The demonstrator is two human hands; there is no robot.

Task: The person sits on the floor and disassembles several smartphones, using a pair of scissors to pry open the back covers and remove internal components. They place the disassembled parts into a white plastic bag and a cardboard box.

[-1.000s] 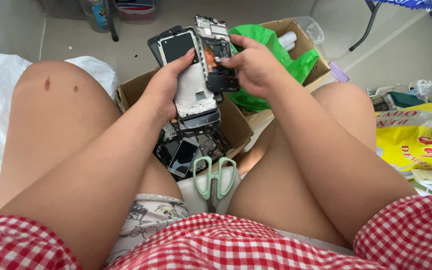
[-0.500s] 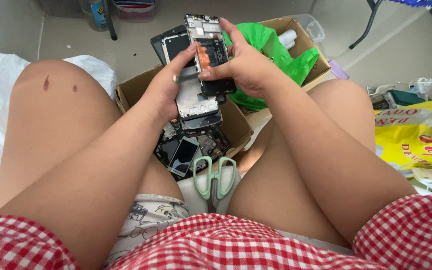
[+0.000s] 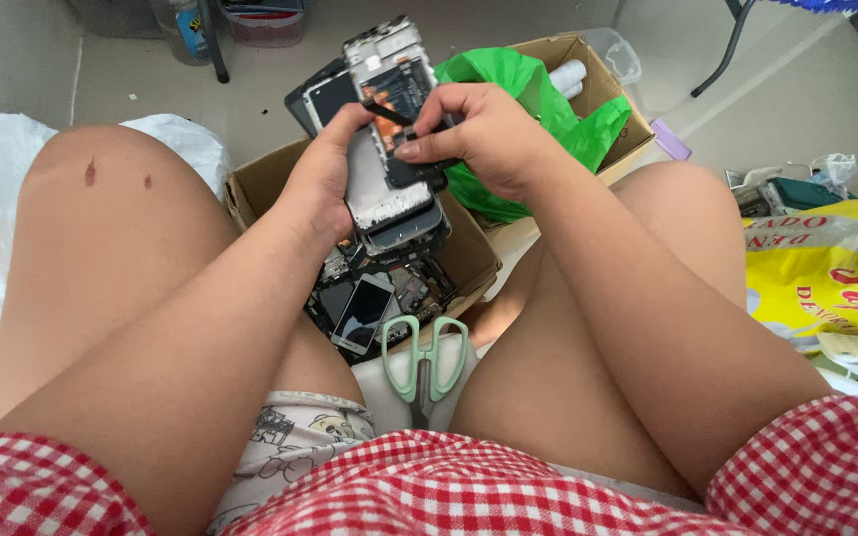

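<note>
Two hands, the left hand [image 3: 322, 184] and the right hand [image 3: 479, 134], are in view. There are two cardboard boxes [image 3: 469, 260] [image 3: 603, 99], one pair of green scissors [image 3: 429, 362], one green plastic bag [image 3: 538, 99] and one yellow bag [image 3: 826, 268]. The loose phone parts [image 3: 374, 303] in the nearer box are too jumbled to count.

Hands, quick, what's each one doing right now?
Left hand: closed, holding the opened phone.
Right hand: fingers pinched on a dark part of the phone.
</note>
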